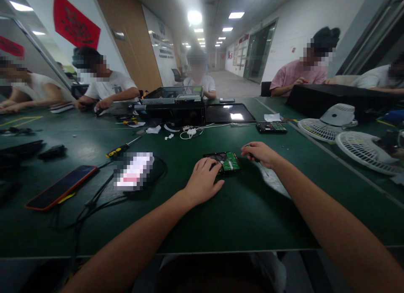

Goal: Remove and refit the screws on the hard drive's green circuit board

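Note:
A hard drive point(232, 162) with a green circuit board facing up lies on the green table in front of me. My left hand point(203, 177) rests over its left end, fingers laid on the drive and thumb apart near its front edge. Part of the drive is hidden beneath those fingers. Just to the right of the drive, my right hand point(260, 153) is closed around what looks like a slim screwdriver point(264, 170), its thin shaft slanting down to the right, apart from the drive.
A second hard drive point(271, 127) lies farther back. To the left are a phone point(63, 187), a lit screen point(135, 171), cables and a yellow-black screwdriver point(123, 148). An opened computer case point(172, 105) stands at the back, white fan parts point(326, 120) at right. Several people sit around.

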Tool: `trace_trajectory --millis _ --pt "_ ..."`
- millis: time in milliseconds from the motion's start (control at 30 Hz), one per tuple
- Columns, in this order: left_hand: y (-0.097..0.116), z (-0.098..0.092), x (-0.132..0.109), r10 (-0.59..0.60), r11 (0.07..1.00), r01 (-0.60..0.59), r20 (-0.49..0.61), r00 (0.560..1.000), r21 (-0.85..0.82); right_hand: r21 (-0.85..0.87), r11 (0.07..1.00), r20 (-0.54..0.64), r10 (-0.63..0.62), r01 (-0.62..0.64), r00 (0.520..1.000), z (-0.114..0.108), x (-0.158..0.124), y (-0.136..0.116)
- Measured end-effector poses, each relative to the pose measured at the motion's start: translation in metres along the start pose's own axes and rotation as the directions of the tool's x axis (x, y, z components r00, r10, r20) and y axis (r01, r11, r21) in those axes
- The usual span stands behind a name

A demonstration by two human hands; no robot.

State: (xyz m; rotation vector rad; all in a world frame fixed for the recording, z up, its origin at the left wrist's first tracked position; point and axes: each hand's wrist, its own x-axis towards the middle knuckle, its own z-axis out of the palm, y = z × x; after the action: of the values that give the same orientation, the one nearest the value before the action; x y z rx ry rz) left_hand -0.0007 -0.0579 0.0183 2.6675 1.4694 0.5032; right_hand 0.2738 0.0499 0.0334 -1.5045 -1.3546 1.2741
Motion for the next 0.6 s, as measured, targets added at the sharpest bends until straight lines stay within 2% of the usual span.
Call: trace_trajectory --millis 100,200,300,467,600 --pt "0.004 0.001 0.001 0.137 0.990 -0.136 0.036 0.990 -0.034 0.090 0.993 -0.069 -0.075 0.081 0.995 -0.007 -0.002 -0.008" --pt "0.009 0.001 0.001 0.175 0.984 -0.172 0.053 0.983 -0.045 0.223 0.948 -0.120 -0.203 0.226 0.972 -0.014 -0.006 -0.016" --pt "0.010 0.002 0.000 0.196 0.980 -0.192 0.082 0.977 -0.053 0.279 0.885 -0.098 -0.360 0.373 0.928 -0.018 -0.011 -0.021" --pt "0.007 0.001 0.000 0.197 0.980 -0.190 0.108 0.974 -0.065 0.093 0.812 -0.104 -0.568 0.577 0.816 -0.012 -0.019 -0.027" --pt "0.007 0.002 0.001 0.197 0.979 -0.191 0.092 0.976 -0.070 0.017 0.772 -0.043 -0.634 0.635 0.772 -0.003 -0.027 -0.031"
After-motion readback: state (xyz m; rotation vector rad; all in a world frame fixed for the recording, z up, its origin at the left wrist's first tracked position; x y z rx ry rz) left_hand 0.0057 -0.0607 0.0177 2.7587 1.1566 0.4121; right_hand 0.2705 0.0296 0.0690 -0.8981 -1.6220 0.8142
